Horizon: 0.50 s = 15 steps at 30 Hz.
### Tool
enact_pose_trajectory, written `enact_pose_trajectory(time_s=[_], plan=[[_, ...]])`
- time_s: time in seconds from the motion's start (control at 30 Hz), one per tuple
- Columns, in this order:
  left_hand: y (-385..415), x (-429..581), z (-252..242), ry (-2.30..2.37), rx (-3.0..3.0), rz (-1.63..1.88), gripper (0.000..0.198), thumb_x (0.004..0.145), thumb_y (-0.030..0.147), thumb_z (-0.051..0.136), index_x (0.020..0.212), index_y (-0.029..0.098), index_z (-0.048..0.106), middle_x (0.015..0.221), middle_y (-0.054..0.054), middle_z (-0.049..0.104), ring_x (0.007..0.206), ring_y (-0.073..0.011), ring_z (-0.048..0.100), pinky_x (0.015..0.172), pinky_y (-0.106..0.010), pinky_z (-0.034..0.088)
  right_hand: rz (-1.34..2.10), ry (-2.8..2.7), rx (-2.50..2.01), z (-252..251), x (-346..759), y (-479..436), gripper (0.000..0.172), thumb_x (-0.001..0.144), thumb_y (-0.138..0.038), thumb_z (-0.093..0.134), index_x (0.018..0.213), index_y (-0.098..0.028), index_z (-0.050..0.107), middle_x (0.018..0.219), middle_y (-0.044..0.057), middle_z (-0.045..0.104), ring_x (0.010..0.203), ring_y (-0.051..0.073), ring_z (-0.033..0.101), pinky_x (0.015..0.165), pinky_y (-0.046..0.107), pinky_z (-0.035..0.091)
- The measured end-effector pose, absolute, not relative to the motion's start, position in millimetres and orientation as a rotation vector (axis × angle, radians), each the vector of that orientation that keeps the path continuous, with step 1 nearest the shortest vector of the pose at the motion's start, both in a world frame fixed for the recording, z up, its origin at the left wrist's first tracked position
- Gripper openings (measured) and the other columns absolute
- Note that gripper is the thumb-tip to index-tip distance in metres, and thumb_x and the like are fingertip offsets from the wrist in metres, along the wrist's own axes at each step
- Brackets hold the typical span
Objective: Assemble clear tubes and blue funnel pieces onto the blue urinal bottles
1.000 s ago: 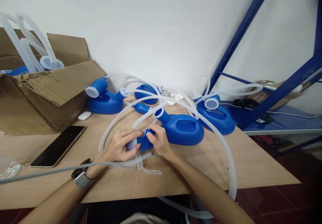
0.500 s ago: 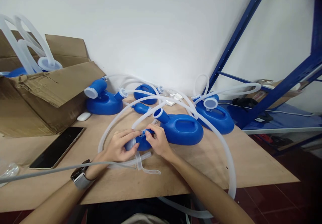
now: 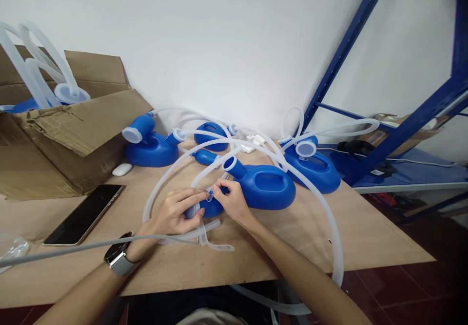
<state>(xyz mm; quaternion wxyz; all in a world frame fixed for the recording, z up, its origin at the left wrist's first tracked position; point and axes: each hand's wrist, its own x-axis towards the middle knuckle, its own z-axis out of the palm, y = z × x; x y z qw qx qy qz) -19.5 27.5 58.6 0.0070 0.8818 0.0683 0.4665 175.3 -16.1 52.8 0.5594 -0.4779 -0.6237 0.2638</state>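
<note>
My left hand [image 3: 179, 212] is closed round a small blue plastic urinal funnel [image 3: 212, 211] with a translucent cap [image 3: 190, 211] at its left end. The fingers of my right hand [image 3: 234, 202] are pinched at the top right of this funnel, close to a small clear loop [image 3: 209, 196]. What exactly the right fingertips grip is partly hidden. Just behind them, a blue urinal bottle [image 3: 252, 196] with a handle rests on the table, its neck open. A clear tube end with a strap [image 3: 202, 233] lies in front of the funnel.
An open cardboard box [image 3: 69, 159] with tubes stands at left. A black phone [image 3: 84, 215] and a white case [image 3: 122, 169] lie nearby. More blue bottles [image 3: 151, 152] and long looping tubing [image 3: 329, 218] spread over the wooden table [image 3: 365, 242]. A blue shelf rack [image 3: 387, 142] is at right.
My right hand has shifted slightly right and up from the funnel's top. A small clear loop now shows between the hands. My left hand keeps its hold.
</note>
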Motion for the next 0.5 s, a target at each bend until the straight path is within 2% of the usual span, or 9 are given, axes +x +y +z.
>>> enact_pose_trajectory(time_s=[0.2, 0.33, 0.37, 0.43, 0.5], plan=[[24.9, -19.4, 62.2, 0.274, 2.755, 1.431, 0.030, 0.089, 0.016, 0.060, 0.118, 0.020, 0.067, 0.101, -0.009, 0.082, 0.086, -0.0209, 0.079, 0.076, -0.029, 0.064, 0.715, -1.510, -1.107, 58.6, 180.1, -12.0, 0.027, 0.085, -0.037, 0.060, 0.065, -0.020, 0.061, 0.065, 0.000, 0.064, 0.067, 0.016, 0.059, 0.070, 0.029, 0.047], [17.6, -11.5, 64.7, 0.437, 2.774, 1.382, 0.010, 0.089, 0.016, 0.061, 0.097, 0.020, 0.066, 0.096, -0.006, 0.080, 0.086, -0.0214, 0.078, 0.091, -0.039, 0.061, 0.694, -1.512, -1.195, 54.9, 178.3, -12.0, 0.022, 0.078, -0.037, 0.066, 0.066, -0.019, 0.064, 0.064, 0.000, 0.065, 0.064, 0.015, 0.057, 0.065, 0.028, 0.045], [16.2, -9.2, 64.2, 0.498, 2.769, 1.357, 0.006, 0.090, 0.016, 0.061, 0.091, 0.020, 0.065, 0.094, -0.005, 0.080, 0.084, -0.0208, 0.077, 0.090, -0.039, 0.061, 0.668, -1.513, -1.229, 53.0, 177.1, -12.3, 0.020, 0.075, -0.036, 0.069, 0.065, -0.019, 0.065, 0.062, -0.001, 0.063, 0.063, 0.014, 0.055, 0.064, 0.028, 0.044], [15.0, -5.8, 61.4, 0.614, 2.723, 1.317, 0.007, 0.092, 0.017, 0.061, 0.086, 0.020, 0.062, 0.085, -0.002, 0.079, 0.075, -0.0175, 0.076, 0.077, -0.031, 0.061, 0.639, -1.493, -1.280, 49.8, 174.9, -12.9, 0.018, 0.070, -0.034, 0.071, 0.063, -0.019, 0.064, 0.060, -0.002, 0.061, 0.062, 0.014, 0.054, 0.063, 0.027, 0.042], [15.7, -3.9, 57.4, 0.679, 2.668, 1.321, 0.006, 0.095, 0.020, 0.063, 0.088, 0.020, 0.063, 0.079, 0.000, 0.077, 0.066, -0.0148, 0.073, 0.062, -0.025, 0.057, 0.660, -1.446, -1.287, 48.8, 173.9, -13.0, 0.018, 0.070, -0.035, 0.071, 0.064, -0.019, 0.065, 0.063, -0.001, 0.064, 0.064, 0.014, 0.055, 0.064, 0.028, 0.044]])
